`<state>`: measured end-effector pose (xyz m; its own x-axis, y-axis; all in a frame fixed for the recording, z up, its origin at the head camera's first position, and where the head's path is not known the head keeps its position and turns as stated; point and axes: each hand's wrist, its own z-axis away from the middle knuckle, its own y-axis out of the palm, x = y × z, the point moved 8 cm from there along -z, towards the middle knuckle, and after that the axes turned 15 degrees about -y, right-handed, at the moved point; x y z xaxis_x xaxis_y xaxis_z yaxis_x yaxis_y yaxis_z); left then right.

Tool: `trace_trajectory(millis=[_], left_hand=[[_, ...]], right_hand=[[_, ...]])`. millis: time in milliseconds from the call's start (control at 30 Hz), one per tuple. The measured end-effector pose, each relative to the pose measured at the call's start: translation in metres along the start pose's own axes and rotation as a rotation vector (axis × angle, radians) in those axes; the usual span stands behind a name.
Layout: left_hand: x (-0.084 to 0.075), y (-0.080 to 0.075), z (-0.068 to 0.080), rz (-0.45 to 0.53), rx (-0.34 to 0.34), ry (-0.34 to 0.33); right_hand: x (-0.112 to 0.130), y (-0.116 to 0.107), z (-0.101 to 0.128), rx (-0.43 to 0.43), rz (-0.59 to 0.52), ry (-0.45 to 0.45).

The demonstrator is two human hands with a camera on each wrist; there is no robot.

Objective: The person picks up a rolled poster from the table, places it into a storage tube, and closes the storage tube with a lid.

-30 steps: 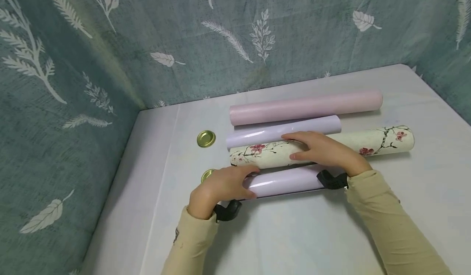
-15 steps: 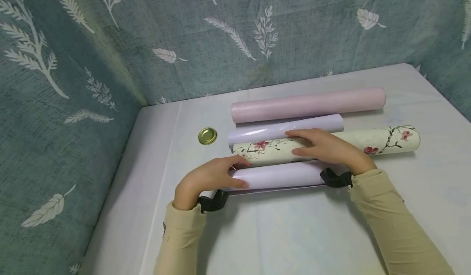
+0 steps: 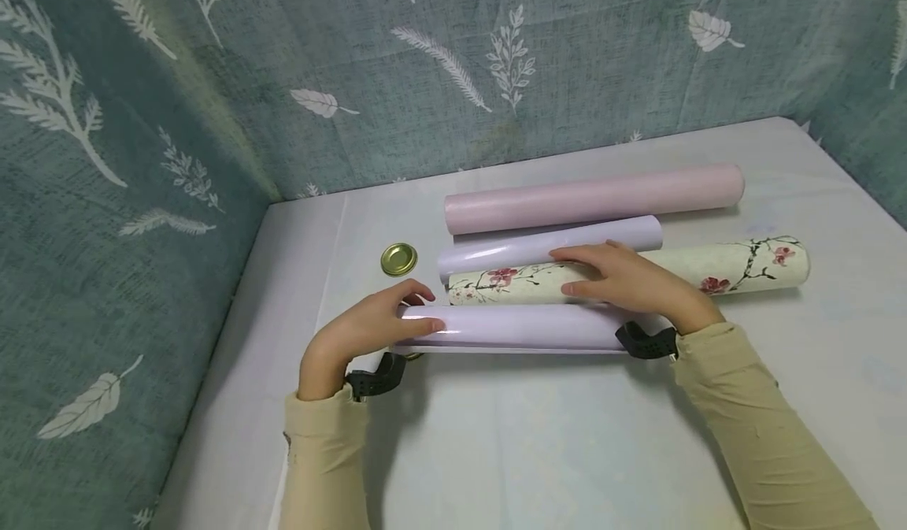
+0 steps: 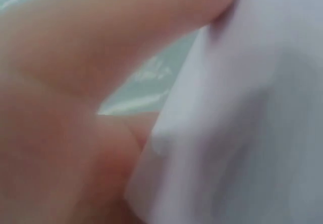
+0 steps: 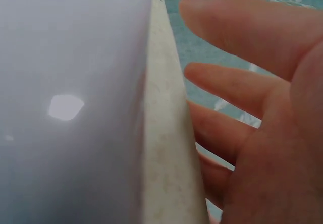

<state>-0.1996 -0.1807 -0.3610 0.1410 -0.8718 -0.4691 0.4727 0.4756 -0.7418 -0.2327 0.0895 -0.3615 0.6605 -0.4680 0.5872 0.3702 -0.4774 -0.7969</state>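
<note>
My left hand (image 3: 368,324) grips the left end of the front roll of glossy lavender paper (image 3: 524,325), thumb on the near side and fingers behind. Close up in the left wrist view, the paper's edge (image 4: 242,108) lies against the fingers. My right hand (image 3: 627,278) is over a cream roll with a red blossom print (image 3: 751,266), its fingers loosely extended. In the right wrist view those fingers are apart from the thumb, beside the cream roll (image 5: 169,158); whether they touch it I cannot tell. The lavender roll's right end is hidden by the right hand and wrist strap.
Behind lie a second lavender roll (image 3: 489,256) and a longer pink roll (image 3: 595,199). One gold jar lid (image 3: 399,259) sits left of the rolls; another lid (image 3: 414,355) peeks out under the front roll. Patterned green cloth (image 3: 425,120) hangs around the white table (image 3: 553,443).
My left hand has slid the front lavender roll leftward, so its end now sticks out past the others and covers most of one gold lid. My right hand has hardly moved.
</note>
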Motion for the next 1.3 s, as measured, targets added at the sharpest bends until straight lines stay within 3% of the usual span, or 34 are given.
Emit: trace_trajectory(millis=[200, 367, 533, 733, 1000, 1100, 1300], left_hand=[[0.020, -0.013, 0.001, 0.103, -0.007, -0.014], [0.035, -0.029, 0.005, 0.208, -0.080, -0.050], [0.045, -0.038, 0.004, 0.337, -0.111, -0.085], [0.053, -0.042, 0.001, 0.468, -0.115, -0.059], [0.054, -0.046, 0.005, 0.657, -0.042, 0.084], [0.055, -0.047, 0.005, 0.711, -0.041, 0.074], [0.061, -0.051, 0.002, 0.782, -0.102, 0.007]], right_hand=[[-0.001, 0.001, -0.002, -0.011, 0.050, -0.004], [0.002, 0.001, -0.003, -0.004, 0.068, -0.019], [0.003, 0.005, -0.006, 0.015, 0.119, -0.017], [0.002, 0.010, -0.007, 0.039, 0.241, -0.009], [0.000, 0.013, -0.009, 0.029, 0.352, 0.031], [-0.001, 0.013, -0.008, 0.029, 0.371, 0.051], [0.001, 0.013, -0.007, 0.014, 0.395, 0.049]])
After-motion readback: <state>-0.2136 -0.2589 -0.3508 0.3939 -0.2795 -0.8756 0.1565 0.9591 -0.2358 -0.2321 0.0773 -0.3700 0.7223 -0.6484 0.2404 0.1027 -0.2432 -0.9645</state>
